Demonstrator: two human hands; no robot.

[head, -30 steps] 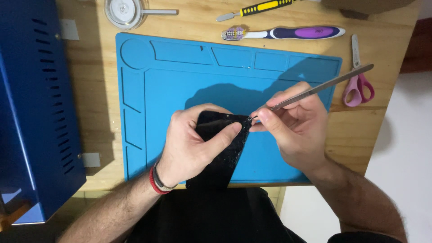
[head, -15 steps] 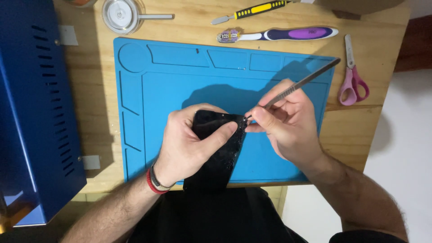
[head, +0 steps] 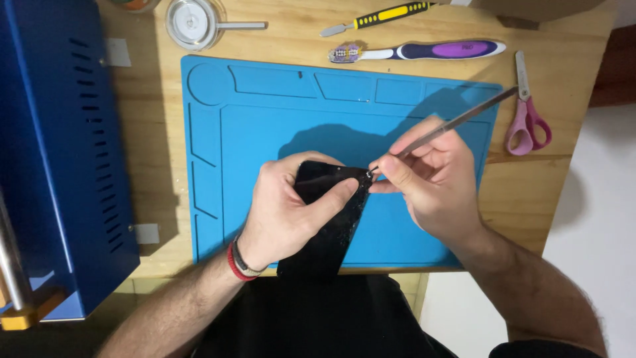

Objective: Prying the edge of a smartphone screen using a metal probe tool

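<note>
The left hand [head: 285,212] clamped its grip on the flat black glass panel [head: 328,222], whose long axis ran toward lower centre, while the right hand [head: 430,179], pinching a thin metal pry tool [head: 457,119], met its upper-right corner.

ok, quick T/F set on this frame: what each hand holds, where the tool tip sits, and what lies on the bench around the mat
1. The left hand grips a flat black phone-shaped panel above the blue silicone work mat. True.
2. The right hand holds pink scissors. False: it holds a thin metal pry tool; the pink-handled scissors lie on the wooden bench, right of the mat.
3. The tool's tip meets the panel's upper right corner. True.
4. The purple and white toothbrush lies on the mat. False: it lies on the wood beyond the mat's far edge.
5. A blue metal box stands left of the mat. True.
</note>
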